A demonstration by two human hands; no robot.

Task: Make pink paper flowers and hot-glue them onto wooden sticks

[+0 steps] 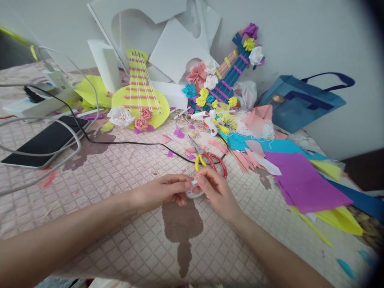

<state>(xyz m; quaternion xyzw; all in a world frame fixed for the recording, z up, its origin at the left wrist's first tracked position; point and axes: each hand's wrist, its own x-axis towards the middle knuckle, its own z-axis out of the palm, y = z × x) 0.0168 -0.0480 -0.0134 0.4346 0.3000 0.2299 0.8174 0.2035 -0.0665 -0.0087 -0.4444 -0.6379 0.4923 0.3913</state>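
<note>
Both of my hands meet over the patterned tablecloth, with a small whitish ring-shaped roll [194, 194] between them. My left hand [168, 189] pinches its left side with thumb and fingers. On the other side, my right hand [218, 192] grips it near a small white bit at the top. Fingers hide part of the roll, so I cannot tell exactly what kind it is. Just beyond my fingertips lie yellow-handled scissors [200, 160] and a red-handled tool [216, 160], overlapping each other.
Behind stand a yellow paper guitar [141, 96] and a blue one [229, 82] with paper flowers. A white glue gun [208, 120] lies among scraps. Purple paper [306, 180] and a blue bag [300, 102] are right. A phone [45, 140], cables and a power strip [39, 102] are left.
</note>
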